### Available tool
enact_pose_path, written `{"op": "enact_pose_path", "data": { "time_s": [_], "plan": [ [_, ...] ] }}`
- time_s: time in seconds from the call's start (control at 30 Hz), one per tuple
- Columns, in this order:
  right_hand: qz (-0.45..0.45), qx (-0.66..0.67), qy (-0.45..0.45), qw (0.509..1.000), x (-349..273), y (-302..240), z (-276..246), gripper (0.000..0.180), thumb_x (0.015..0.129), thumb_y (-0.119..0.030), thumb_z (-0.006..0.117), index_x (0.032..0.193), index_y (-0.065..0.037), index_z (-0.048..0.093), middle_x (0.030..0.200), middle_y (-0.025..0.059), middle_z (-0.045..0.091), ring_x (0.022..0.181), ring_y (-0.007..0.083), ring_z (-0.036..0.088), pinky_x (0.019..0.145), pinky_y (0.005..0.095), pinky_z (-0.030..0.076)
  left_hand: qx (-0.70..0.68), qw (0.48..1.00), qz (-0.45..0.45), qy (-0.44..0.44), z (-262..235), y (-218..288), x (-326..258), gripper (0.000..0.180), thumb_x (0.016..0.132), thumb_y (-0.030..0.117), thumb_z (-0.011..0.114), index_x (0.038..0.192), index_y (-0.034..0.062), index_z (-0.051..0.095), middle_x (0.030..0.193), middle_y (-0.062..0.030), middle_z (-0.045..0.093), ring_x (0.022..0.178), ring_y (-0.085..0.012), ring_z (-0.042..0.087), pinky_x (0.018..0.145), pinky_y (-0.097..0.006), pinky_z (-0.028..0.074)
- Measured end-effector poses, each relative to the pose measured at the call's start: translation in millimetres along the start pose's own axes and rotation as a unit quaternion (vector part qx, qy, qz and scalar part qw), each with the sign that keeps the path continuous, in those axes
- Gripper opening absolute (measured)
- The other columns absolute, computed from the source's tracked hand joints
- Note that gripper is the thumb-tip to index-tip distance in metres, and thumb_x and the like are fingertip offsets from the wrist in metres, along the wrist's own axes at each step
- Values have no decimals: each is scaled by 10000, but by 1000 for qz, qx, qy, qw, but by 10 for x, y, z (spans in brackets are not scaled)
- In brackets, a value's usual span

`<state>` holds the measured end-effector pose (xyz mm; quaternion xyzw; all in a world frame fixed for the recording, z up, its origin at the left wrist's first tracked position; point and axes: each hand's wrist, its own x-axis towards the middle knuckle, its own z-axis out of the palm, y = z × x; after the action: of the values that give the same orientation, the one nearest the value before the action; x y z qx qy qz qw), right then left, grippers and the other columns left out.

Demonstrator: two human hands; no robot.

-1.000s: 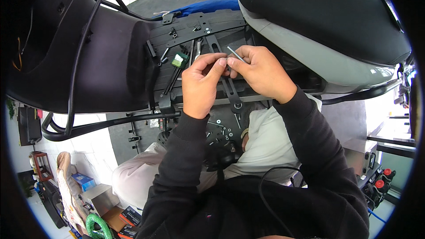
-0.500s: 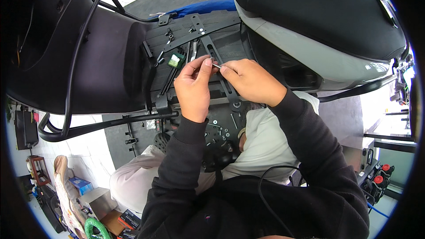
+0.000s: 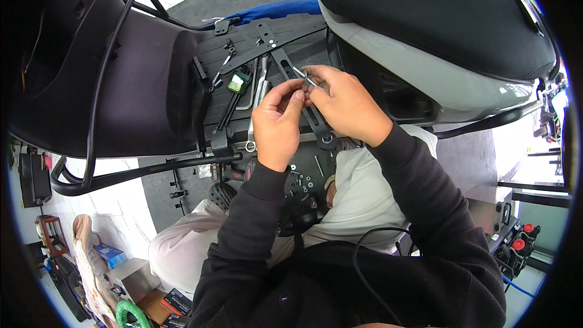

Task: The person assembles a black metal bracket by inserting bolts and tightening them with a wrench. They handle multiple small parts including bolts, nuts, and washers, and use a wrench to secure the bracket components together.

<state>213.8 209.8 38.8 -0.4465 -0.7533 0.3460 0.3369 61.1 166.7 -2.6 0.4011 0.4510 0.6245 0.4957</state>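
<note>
The right hand (image 3: 351,104) has its grip closed on a thin shiny rod (image 3: 298,71), which sticks out tilted past the fingertips. The left hand (image 3: 277,126) is just beside it, thumb and finger close together, but I can't tell what that grip holds. The rod is above a long black bar (image 3: 317,123). Metal rings (image 3: 308,178) lie on the dark floor (image 3: 164,188).

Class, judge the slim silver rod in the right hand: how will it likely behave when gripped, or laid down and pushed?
The slim silver rod is probably stiff, since it looks straight and metallic. It is likely light overall, being so thin beside the right hand. Its seemingly round shaft might roll if pushed, though the covered part could change that.
</note>
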Motion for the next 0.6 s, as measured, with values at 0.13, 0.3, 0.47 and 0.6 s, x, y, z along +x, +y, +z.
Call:
{"op": "enact_pose_path", "data": {
  "time_s": [0.13,0.3,0.47,0.6],
  "plan": [
    [6,4,-23,1000,-18,17,-40,399,987,-124,545,1302,99,644,1213,312,687,1132,460,677,980,463,536,34,999,21,0,-1,-28,12,228,1010,5,675,1225,-69,691,1130,-95,742,1014,-143,715,918,-295,595],
    [22,49,-12,998,-18,39,-45,415,984,-117,529,1330,96,614,1225,278,685,1125,412,687,981,433,535,131,986,99,-16,7,-57,9,307,967,17,724,1257,-56,657,1227,-130,677,1067,-182,713,921,-316,598],
    [110,176,-46,977,18,39,-97,427,970,-101,535,1348,94,581,1210,233,689,1054,297,709,884,395,568,197,959,197,-54,32,-24,10,417,912,21,764,1300,-48,626,1274,-158,648,1054,-221,719,923,-331,599],
    [177,285,-59,940,11,-2,-163,335,1003,-75,562,1299,83,580,1187,163,684,907,173,709,743,287,576,165,964,184,-101,24,34,9,510,856,36,814,1319,-39,613,1296,-165,632,1075,-246,706,928,-348,588]
  ]
}}
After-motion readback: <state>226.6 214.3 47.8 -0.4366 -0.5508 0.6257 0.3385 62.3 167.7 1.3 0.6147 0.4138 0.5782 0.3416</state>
